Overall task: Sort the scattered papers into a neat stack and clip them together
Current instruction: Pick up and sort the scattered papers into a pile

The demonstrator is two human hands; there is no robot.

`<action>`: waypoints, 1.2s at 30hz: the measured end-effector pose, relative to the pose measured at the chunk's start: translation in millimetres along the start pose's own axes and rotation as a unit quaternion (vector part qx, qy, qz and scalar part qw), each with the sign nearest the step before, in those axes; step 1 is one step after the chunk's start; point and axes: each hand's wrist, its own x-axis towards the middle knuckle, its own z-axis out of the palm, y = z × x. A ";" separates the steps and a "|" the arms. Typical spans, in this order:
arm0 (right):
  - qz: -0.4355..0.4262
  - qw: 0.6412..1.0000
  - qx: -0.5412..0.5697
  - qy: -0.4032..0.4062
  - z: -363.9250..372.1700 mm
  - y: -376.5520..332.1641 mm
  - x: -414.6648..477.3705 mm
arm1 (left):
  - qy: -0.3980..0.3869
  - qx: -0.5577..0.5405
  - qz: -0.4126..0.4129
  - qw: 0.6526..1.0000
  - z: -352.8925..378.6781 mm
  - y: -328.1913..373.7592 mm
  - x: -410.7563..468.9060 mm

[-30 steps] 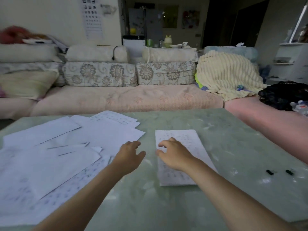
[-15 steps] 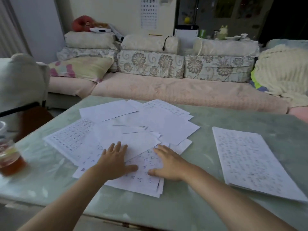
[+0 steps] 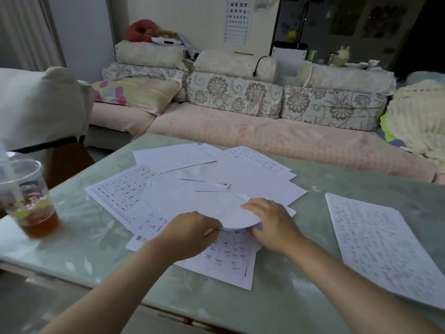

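Left grip (image 3: pixel 190 233), right grip (image 3: pixel 272 225) holding sheet (image 3: pixel 224 209), atop papers (image 3: pixel 125 189)

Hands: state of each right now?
Left hand: closed, pinching the bowed blank sheet.
Right hand: closed, gripping the same sheet.

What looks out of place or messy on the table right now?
The scattered papers overlap at crossed angles, unlike the squared stack at right. One sheet is bowed upward between the left hand and right hand.

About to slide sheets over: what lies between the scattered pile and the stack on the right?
Head view: only bare green tabletop between the scattered pile and the stack; the two do not touch.
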 end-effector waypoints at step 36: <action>0.145 0.976 -0.016 0.160 -11.6 -2.2 40.5 | 0.100 -0.584 -0.503 0.630 -14.6 -49.1 16.9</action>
